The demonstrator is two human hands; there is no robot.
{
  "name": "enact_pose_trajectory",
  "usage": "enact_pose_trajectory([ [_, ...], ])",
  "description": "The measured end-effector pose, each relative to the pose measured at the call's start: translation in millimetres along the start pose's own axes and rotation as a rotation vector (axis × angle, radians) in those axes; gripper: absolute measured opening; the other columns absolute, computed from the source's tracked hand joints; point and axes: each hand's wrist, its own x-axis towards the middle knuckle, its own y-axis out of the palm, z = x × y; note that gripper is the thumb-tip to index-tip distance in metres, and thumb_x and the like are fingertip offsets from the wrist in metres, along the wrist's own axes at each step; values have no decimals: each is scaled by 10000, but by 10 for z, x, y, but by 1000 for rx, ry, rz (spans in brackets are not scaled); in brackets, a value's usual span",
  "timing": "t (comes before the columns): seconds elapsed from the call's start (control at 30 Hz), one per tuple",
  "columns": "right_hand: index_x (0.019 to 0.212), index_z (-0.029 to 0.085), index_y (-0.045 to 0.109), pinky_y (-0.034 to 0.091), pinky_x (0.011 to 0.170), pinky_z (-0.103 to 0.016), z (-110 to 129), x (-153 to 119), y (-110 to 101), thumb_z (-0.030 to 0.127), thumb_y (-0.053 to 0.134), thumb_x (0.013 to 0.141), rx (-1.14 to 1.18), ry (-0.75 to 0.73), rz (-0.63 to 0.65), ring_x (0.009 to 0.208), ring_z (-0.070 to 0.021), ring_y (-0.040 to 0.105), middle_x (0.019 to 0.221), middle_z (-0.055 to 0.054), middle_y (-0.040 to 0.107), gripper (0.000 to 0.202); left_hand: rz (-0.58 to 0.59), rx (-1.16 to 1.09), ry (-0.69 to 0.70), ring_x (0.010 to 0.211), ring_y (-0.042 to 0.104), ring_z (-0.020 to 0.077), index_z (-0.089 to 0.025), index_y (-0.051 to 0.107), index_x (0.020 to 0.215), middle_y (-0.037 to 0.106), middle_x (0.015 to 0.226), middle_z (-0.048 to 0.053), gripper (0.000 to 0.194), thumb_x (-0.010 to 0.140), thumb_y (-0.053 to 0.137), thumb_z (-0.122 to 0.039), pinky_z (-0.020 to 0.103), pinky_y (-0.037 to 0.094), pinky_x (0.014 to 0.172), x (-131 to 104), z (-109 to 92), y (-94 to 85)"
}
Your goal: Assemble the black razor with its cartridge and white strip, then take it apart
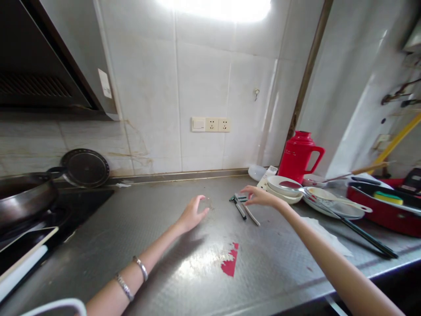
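My left hand [192, 214] is raised a little over the steel counter, its thumb and fingers curved around a small clear object [207, 203], possibly glass or plastic. To the right, my right hand [262, 196] reaches in with fingers apart. Under and beside its fingertips lie two peeler-like tools: one with a dark-edged handle [240, 210] and one with a pale grey handle [251, 214]. Whether the fingertips touch them I cannot tell. Nearer to me, a torn red scrap [231, 262] lies flat on the counter.
At right stand a red thermos [298, 156], stacked white bowls [283, 194], a plate [345, 210] with utensils, a long dark-handled ladle [365, 236] and a red pan [383, 210]. A pot [28, 197] sits on the stove at left; a round black disc [86, 168] leans behind.
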Motion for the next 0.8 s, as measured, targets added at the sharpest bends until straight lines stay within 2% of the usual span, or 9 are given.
enact_pose_trajectory([
  [0.07, 1127, 135, 592, 465, 588, -237, -229, -21, -22, 222, 682, 611, -7, 147, 15, 751, -164, 576, 1077, -109, 582, 530, -22, 20, -36, 1121, 482, 203, -195, 458, 1124, 543, 1171, 82, 355, 803, 497, -342, 373, 353, 986, -15, 118, -48],
  [0.13, 1151, 123, 580, 453, 526, -218, -414, -45, 6, 188, 675, 604, -25, 252, 40, 718, -168, 581, 1016, -112, 614, 559, -45, 31, -58, 1113, 488, 200, -196, 465, 1104, 551, 1156, 79, 328, 808, 488, -336, 374, 354, 984, -27, 230, -85],
  [0.27, 1139, 138, 594, 446, 481, -196, -630, -61, 129, 181, 690, 578, -16, 353, 72, 693, -167, 593, 932, -89, 645, 571, -81, 44, -84, 1090, 503, 190, -187, 471, 1079, 562, 1131, 80, 305, 811, 479, -333, 355, 366, 972, -44, 418, -121],
  [0.5, 1156, 148, 571, 405, 404, -170, -716, -27, 213, 192, 684, 580, 57, 438, 134, 673, -177, 601, 811, -75, 658, 589, -108, 68, -132, 1083, 516, 189, -196, 487, 1054, 574, 1121, 69, 283, 811, 474, -341, 349, 378, 960, -96, 650, -158],
  [0.8, 1203, 126, 515, 401, 413, -177, -716, -32, 210, 177, 665, 596, 107, 463, 166, 643, -165, 595, 763, -69, 658, 628, -149, 71, -188, 1010, 561, 185, -191, 531, 981, 620, 1044, 70, 224, 792, 482, -302, 346, 414, 917, -144, 790, -277],
])
